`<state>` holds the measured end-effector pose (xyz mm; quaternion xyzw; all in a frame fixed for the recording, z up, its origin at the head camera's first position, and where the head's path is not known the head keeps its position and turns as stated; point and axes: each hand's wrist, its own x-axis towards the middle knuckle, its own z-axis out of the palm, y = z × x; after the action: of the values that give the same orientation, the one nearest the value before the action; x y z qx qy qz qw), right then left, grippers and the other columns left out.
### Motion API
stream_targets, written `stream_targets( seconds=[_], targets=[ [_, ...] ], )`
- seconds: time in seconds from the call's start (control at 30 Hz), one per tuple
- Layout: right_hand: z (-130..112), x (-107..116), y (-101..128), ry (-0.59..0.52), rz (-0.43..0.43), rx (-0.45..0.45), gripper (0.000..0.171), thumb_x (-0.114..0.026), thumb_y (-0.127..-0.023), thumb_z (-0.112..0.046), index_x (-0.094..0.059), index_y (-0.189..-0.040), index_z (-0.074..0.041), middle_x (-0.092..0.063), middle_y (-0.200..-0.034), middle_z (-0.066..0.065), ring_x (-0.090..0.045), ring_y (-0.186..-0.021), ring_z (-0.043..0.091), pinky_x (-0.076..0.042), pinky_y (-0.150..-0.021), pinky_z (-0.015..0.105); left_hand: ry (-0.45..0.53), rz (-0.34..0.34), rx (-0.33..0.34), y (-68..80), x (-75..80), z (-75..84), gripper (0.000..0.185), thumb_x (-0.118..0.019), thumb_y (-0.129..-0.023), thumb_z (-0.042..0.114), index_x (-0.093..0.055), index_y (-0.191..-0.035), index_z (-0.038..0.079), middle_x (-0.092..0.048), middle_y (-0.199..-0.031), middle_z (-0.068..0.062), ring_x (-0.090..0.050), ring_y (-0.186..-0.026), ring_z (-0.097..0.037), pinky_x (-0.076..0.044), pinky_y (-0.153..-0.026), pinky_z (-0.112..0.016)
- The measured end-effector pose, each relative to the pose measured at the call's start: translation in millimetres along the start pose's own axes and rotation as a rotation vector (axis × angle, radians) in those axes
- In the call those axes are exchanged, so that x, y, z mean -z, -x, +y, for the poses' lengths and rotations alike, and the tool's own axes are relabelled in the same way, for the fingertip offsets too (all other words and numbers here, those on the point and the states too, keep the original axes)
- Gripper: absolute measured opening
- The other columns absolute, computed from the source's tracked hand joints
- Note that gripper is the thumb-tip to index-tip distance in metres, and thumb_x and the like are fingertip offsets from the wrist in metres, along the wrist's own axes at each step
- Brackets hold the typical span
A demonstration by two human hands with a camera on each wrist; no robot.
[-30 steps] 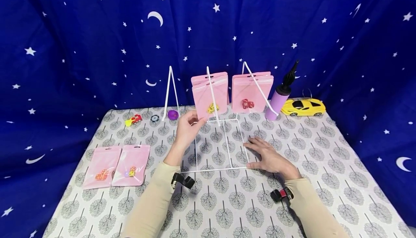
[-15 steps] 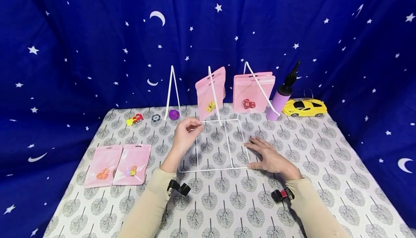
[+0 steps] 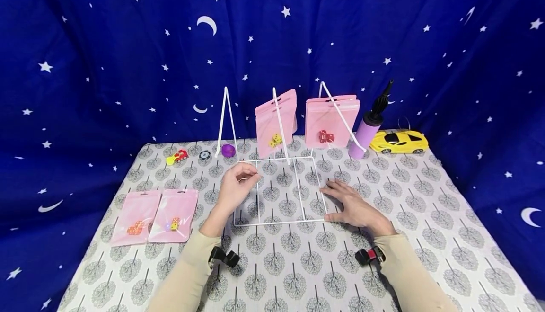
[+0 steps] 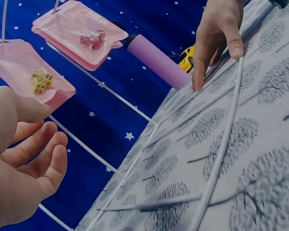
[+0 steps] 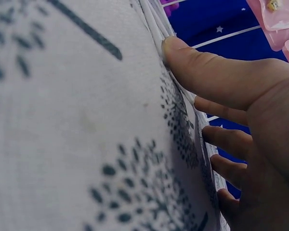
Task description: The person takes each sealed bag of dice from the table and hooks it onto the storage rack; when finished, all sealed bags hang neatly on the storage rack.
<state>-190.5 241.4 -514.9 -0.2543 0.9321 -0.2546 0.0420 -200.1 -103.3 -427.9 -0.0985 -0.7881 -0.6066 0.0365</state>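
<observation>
Hanging askew from middle prong (image 3: 278, 112) of white wire rack (image 3: 272, 223): pink plastic pouch (image 3: 265, 127) with yellow dice (image 3: 276, 140), seemingly secure unaided. Left hand (image 3: 236, 186) had let go, drawn back; fingers loosely curled, nothing held. Right hand (image 3: 351, 207), fingers spread, touched rack's base.

White wire rack (image 3: 272, 223): rectangular base flat on the table (image 3: 289, 264), peaked hangers at the rear, right hand (image 3: 351, 205) touching the front right corner. Middle hanger: pink yellow-dice pouches (image 3: 266, 125), upright, turned at an angle, near but apart from the left hand (image 3: 236, 186). Right hanger: pink red-dice pouches (image 3: 315, 122), facing nearly forward, dice at the bottom
</observation>
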Motion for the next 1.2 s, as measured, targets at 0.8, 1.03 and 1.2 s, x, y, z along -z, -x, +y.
stream_targets(
  seconds=[0.8,1.03,1.2],
  targets=[
    [-1,1,-2,0.002,-0.005,-0.005,0.082,-0.079,-0.076,-0.043,-0.047,-0.143,-0.01,-0.031,-0.154,0.025,-0.02,-0.142,0.05,-0.015,-0.11,0.074,-0.081,0.086,0.013,41.6,69.4,-39.9,0.026,-0.072,-0.085,0.002,-0.062,-0.107,-0.004,-0.066,-0.102,-0.018,-0.061,-0.089,-0.011,-0.055,-0.08,-0.021],
    [-1,0,-2,0.002,-0.018,-0.015,0.082,-0.079,-0.076,-0.043,-0.047,-0.144,-0.011,-0.03,-0.155,0.023,-0.019,-0.143,0.049,-0.013,-0.111,0.073,-0.131,0.169,0.064,55.2,89.2,-48.3,0.03,-0.073,-0.085,0.005,-0.061,-0.112,-0.002,-0.066,-0.105,-0.019,-0.06,-0.089,-0.006,-0.053,-0.08,-0.016],
    [1,-1,-1,0.002,-0.017,-0.021,0.083,-0.078,-0.075,-0.045,-0.046,-0.144,-0.011,-0.029,-0.156,0.023,-0.019,-0.144,0.049,-0.013,-0.111,0.073,-0.161,0.194,0.099,65.0,98.2,-36.2,0.031,-0.071,-0.085,0.0,-0.059,-0.112,-0.007,-0.065,-0.106,-0.022,-0.059,-0.088,-0.008,-0.053,-0.079,-0.015]
  ],
)
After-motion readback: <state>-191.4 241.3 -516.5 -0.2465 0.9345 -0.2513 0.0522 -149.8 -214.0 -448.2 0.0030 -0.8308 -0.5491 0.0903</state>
